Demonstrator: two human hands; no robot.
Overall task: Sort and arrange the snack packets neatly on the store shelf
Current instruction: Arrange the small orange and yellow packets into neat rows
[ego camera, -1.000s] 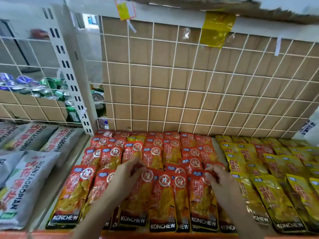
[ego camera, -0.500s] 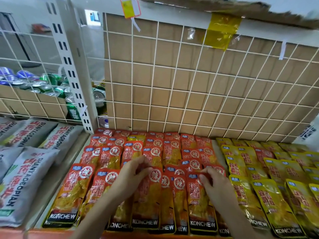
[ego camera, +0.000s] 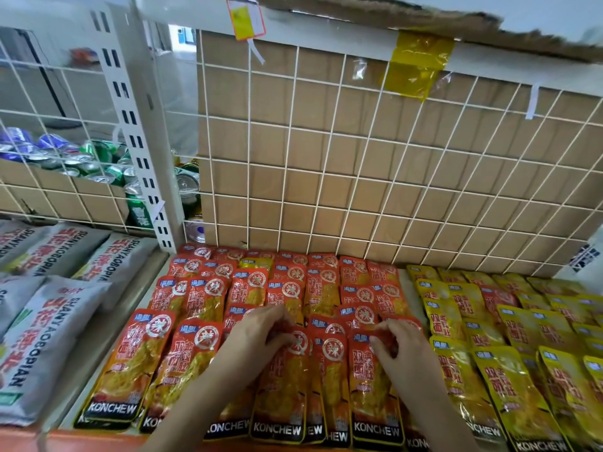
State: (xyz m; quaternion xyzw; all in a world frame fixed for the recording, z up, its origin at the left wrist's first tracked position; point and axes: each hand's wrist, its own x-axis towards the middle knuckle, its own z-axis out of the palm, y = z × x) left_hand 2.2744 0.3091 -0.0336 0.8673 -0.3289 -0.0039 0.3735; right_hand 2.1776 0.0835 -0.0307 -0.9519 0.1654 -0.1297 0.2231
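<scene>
Hands have closed in slightly vs a second ago; same spot, front row of the reds.

Left to right:
- Grey packets lie flat in their own bay and look done.
- Red packets fill the middle of the shelf in overlapping rows. Mostly squared, back rows a bit ragged.
- One stray yellow sits in the red back rows.
- Left hand has fingers curled, pinching the top edge of a front packet.
- Right hand likewise pinches the top of another front packet, with a packet between them.
- Yellow packets lie to the right in looser rows, with a stray red among them.

My read: past halfway. Left to do: square the front red row, swap the two strays, tidy the yellows.
</scene>
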